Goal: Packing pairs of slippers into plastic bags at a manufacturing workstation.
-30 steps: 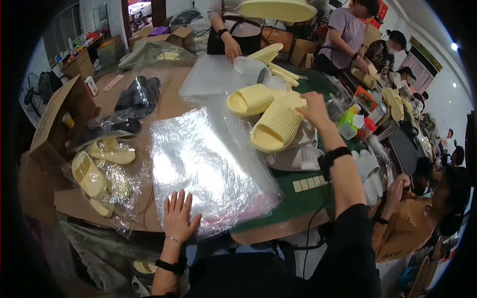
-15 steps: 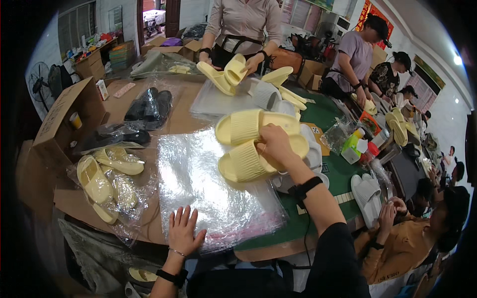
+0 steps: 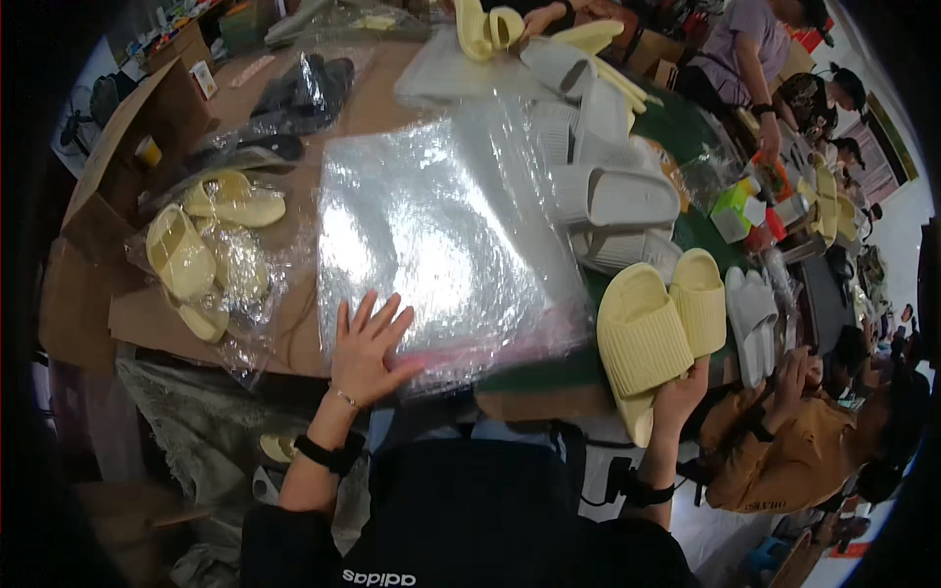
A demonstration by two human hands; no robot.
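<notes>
Two yellow slippers (image 3: pixel 655 328) now near the body, in right hand (image 3: pixel 678 395).

My right hand (image 3: pixel 678 397) sits mostly hidden under the yellow slippers (image 3: pixel 659 328), so I can't tell how my fingers grip. The plastic bags (image 3: pixel 441 230) veil whatever lies beneath. The far slippers (image 3: pixel 487 26) are cut off by the top edge.

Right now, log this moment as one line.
left hand: flat on stack of clear plastic bags | right hand: holding pair of pale yellow foam slides | grey slides: behind
</notes>
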